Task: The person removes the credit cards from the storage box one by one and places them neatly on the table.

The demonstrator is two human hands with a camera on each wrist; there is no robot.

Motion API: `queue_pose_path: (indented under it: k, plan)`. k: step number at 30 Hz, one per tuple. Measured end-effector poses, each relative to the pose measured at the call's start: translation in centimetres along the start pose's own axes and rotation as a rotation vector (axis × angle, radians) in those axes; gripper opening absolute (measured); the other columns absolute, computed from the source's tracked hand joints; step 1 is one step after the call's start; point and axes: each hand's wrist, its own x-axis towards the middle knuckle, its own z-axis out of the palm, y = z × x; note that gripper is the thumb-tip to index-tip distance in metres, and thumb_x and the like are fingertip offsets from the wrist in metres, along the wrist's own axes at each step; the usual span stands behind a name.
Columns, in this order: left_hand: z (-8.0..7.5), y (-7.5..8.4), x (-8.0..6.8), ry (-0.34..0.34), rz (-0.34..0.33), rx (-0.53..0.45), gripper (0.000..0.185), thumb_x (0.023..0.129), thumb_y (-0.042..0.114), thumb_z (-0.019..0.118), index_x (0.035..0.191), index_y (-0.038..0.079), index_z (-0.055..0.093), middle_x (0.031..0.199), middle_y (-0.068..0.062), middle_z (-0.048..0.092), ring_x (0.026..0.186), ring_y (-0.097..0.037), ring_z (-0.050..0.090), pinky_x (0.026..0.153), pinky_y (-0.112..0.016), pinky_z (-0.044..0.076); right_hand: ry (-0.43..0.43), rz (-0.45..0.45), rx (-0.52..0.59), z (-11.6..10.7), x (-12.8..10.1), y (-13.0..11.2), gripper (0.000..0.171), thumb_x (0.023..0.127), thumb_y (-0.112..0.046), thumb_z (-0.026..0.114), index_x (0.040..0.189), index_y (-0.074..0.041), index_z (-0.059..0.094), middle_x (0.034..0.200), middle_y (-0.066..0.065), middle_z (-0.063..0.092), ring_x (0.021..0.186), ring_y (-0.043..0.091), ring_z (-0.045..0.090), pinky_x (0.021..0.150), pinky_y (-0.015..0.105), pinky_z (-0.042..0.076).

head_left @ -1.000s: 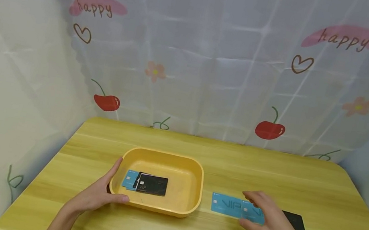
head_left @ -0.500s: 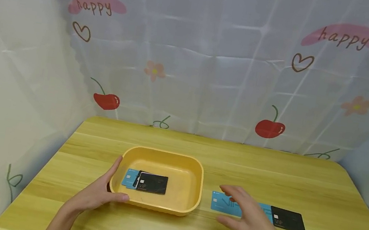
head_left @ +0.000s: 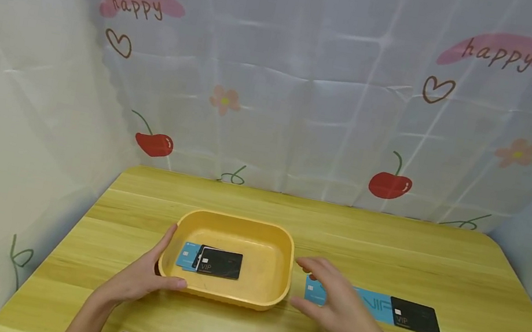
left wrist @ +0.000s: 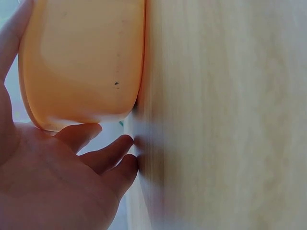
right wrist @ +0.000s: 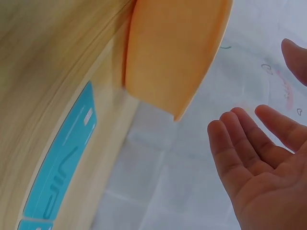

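Steadying the yellow tray (head_left: 277,285) at its near-left corner, the left hand (head_left: 138,280) curls thumb and fingers round the rim. The right hand (head_left: 334,307) hovers empty, fingers relaxed, above the blue VIP card (head_left: 316,292) lying flat on the table (head_left: 390,245) beside the tray.

The counter (head_left: 389,251) is pale wood-grain with a smooth, faintly shiny finish. The yellow tray (head_left: 277,285) looks like smooth matt plastic. The blue card (head_left: 369,304) and black card (head_left: 417,319) to its right look like glossy plastic; the backdrop (head_left: 307,108) is creased printed cloth.
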Motion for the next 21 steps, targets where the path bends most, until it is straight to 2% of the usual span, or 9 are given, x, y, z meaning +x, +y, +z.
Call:
queue_pose_path:
  k: [7, 14, 21]
  plan:
    - [0.1, 0.0, 0.0, 0.0, 0.01, 0.002, 0.117, 0.084, 0.024, 0.08, 0.159, 0.021, -0.01, 0.162, -0.017, -0.002, 0.131, -0.03, 0.045, 0.106, -0.047, 0.035, -0.01, -0.025, 0.005, 1.2, 1.3, -0.7, 0.056, 0.092, -0.039, 0.071, 0.138, -0.011, 0.055, 0.129, -0.002, 0.057, 0.11, 0.023, 0.059, 0.088, 0.046, 0.051]
    - [0.1, 0.2, -0.1, 0.005, 0.006, 0.013, 0.118, 0.084, 0.024, 0.081, 0.159, 0.02, -0.01, 0.163, -0.017, -0.002, 0.132, -0.031, 0.043, 0.107, -0.049, 0.033, -0.069, -0.024, 0.003, 2.3, 2.7, -0.9, 0.058, 0.094, -0.045, 0.066, 0.137, -0.009, 0.055, 0.129, -0.001, 0.057, 0.107, 0.022, 0.059, 0.088, 0.045, 0.05]
    - [0.1, 0.3, -0.1, 0.004, 0.006, 0.016, 0.117, 0.084, 0.024, 0.08, 0.159, 0.02, -0.01, 0.163, -0.017, -0.003, 0.134, -0.032, 0.041, 0.107, -0.05, 0.031, -0.122, -0.045, -0.009, 3.1, 4.5, -1.3, 0.056, 0.092, -0.034, 0.071, 0.138, -0.007, 0.055, 0.129, 0.002, 0.057, 0.106, 0.026, 0.059, 0.088, 0.044, 0.049]
